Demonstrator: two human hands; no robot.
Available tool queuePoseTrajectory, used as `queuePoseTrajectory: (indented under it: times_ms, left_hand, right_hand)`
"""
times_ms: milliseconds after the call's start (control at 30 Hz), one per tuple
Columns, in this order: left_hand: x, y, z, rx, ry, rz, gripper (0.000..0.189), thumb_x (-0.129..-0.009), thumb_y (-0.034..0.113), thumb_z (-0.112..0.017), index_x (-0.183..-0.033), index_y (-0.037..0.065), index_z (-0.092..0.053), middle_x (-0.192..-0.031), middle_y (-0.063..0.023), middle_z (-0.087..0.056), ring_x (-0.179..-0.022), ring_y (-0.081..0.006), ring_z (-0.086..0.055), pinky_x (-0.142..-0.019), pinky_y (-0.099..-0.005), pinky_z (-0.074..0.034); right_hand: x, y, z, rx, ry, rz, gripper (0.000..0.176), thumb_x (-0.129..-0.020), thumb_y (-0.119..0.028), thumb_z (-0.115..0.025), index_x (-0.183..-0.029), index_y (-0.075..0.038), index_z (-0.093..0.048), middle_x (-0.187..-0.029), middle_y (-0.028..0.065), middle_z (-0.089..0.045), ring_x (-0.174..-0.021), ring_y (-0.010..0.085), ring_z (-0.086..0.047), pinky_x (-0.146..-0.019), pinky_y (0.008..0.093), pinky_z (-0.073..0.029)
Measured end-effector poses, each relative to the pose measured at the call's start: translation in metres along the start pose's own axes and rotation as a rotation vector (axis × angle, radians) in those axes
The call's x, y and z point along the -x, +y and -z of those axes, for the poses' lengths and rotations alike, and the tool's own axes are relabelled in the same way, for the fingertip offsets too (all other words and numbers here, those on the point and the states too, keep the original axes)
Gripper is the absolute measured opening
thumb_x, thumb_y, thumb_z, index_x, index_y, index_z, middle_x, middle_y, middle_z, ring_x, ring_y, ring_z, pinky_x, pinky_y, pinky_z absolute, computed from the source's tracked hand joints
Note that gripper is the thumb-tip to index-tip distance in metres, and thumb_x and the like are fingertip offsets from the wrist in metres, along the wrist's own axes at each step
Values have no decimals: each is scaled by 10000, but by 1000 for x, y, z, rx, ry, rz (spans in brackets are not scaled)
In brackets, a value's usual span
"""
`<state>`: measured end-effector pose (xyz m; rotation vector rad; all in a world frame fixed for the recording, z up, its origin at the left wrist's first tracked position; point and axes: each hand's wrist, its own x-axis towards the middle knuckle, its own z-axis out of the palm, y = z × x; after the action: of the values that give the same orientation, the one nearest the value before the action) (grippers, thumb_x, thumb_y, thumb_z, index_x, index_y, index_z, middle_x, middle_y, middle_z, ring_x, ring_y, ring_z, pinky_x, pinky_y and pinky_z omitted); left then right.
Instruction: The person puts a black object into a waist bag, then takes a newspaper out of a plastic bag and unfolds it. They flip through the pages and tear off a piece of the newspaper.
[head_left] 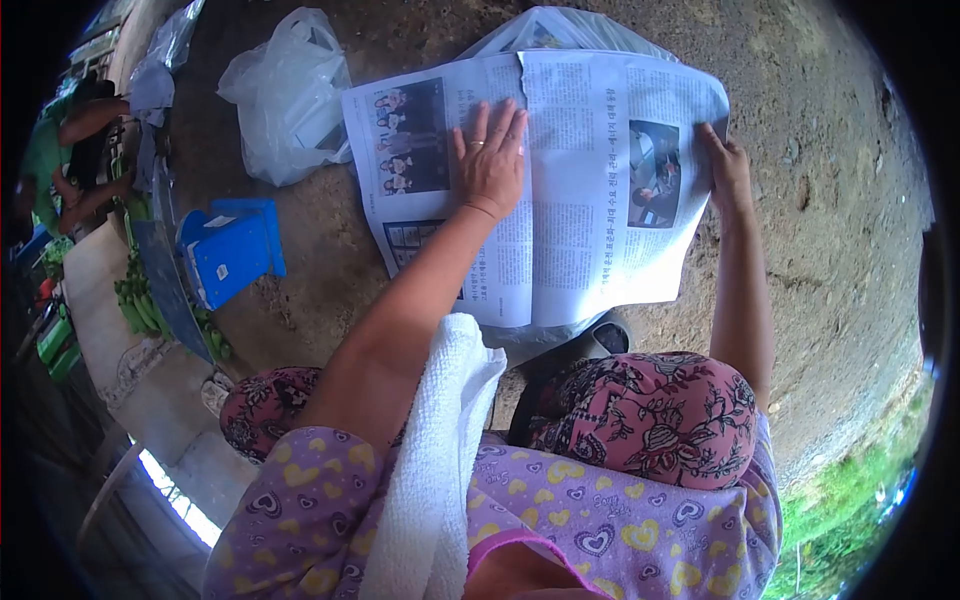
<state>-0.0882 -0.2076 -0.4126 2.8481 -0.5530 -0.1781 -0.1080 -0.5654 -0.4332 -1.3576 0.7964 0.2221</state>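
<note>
A printed newspaper (570,190) lies spread in front of my knees, its centre fold running away from me. My left hand (490,170) rests flat on the page just left of the fold, fingers stretched out, a ring on one of them. At the right edge of the sheet, my right hand (730,170) pinches the paper, with some of its fingers hidden. Beneath the newspaper is a clear plastic bag (600,30), showing at the far edge. What the bag holds is mostly covered.
Left of the newspaper stands a whitish plastic bag (287,100) on the dirt ground (820,200). Nearer is a blue weighing scale (230,250). Green bananas (143,305) lie farther left, where another person in a green shirt (45,170) sits. A white towel (440,440) hangs over my front.
</note>
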Motion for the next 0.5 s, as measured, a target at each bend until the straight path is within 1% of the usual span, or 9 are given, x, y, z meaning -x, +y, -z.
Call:
queuePoseTrajectory:
  times_ms: [33, 100, 200, 233, 333, 367, 500]
  left_hand:
    - [0, 1, -1, 5, 11, 5, 527, -893, 211, -496, -1411, 213, -400, -1514, 43, -289, -1421, -276, -184, -1101, -614, -118]
    - [0, 2, -1, 13, 10, 11, 554, -871, 204, -532, -1409, 220, -404, -1514, 57, -287, -1420, -272, -186, -1104, -616, -112]
    - [1, 4, 2, 0, -31, 5, 536, -904, 199, -476, -1430, 188, -371, -1527, 21, -269, -1425, -289, -173, -1089, -625, -131]
    - [0, 4, 2, 0, -30, 4, 538, -904, 202, -481, -1430, 194, -371, -1526, 25, -269, -1426, -287, -172, -1089, -625, -130]
    - [0, 4, 1, 2, -26, 6, 543, -901, 212, -495, -1429, 211, -370, -1525, 38, -269, -1426, -282, -171, -1091, -625, -129]
    - [0, 4, 0, 0, -24, 7, 544, -900, 214, -497, -1429, 214, -371, -1525, 40, -269, -1426, -280, -172, -1092, -625, -130]
    - [-1, 5, 0, -3, -22, 6, 546, -895, 217, -504, -1426, 218, -377, -1522, 42, -275, -1424, -277, -178, -1094, -622, -131]
  right_hand:
    - [3, 6, 0, -1, 34, -18, 368, -887, -277, -661, -1050, 47, -595, -924, 94, -657, -758, 132, -618, -665, 254, -506]
    - [18, 16, -7, -133, 111, 2, 325, -898, -242, -646, -1038, 46, -594, -921, 90, -654, -766, 129, -618, -672, 254, -507]
    - [47, 22, -20, -264, 193, 5, 260, -913, -190, -621, -1025, 43, -594, -913, 84, -651, -765, 127, -619, -676, 255, -513]
    - [55, 27, -20, -295, 217, -2, 237, -918, -172, -613, -1020, 41, -594, -910, 82, -651, -763, 127, -620, -676, 256, -515]
    - [67, 46, -20, -358, 240, -6, 228, -920, -157, -606, -1037, 38, -586, -936, 86, -652, -778, 136, -627, -684, 253, -520]
    - [71, 51, -20, -391, 241, -5, 238, -924, -156, -601, -1056, 40, -574, -955, 85, -649, -798, 138, -626, -704, 260, -520]
    - [85, 54, -28, -469, 322, -16, 262, -922, -165, -606, -1077, 42, -563, -964, 76, -646, -843, 143, -621, -742, 275, -516]
